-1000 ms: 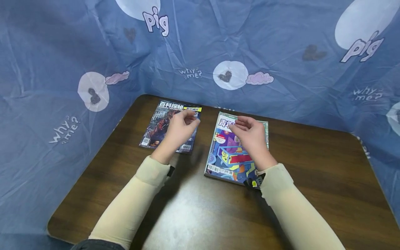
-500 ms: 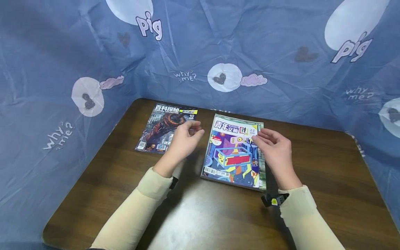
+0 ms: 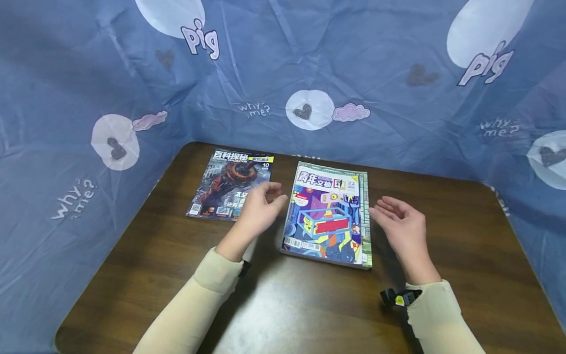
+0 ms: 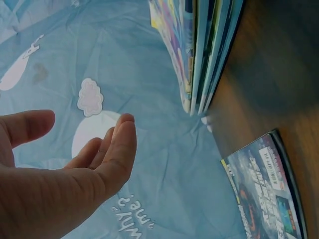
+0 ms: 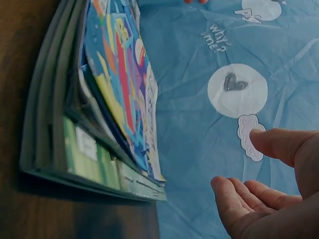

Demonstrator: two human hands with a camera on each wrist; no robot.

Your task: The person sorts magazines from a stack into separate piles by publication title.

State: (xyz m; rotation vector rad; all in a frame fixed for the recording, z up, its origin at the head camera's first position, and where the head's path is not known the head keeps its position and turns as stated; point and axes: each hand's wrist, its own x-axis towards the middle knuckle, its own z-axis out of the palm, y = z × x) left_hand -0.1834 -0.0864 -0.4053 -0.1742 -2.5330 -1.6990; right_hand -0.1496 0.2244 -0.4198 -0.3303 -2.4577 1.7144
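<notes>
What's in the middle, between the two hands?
A stack of magazines lies between the left hand and the right hand; the head view shows it.

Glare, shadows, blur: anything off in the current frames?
Head: bright glare on the near middle of the table, a dark shadow beside the left sleeve, big title on the magazine stack legible; left wrist: table very dark at upper right, small print on the single magazine too soft to read; right wrist: stack's cover print soft, dark shadow along its lower edge.
</notes>
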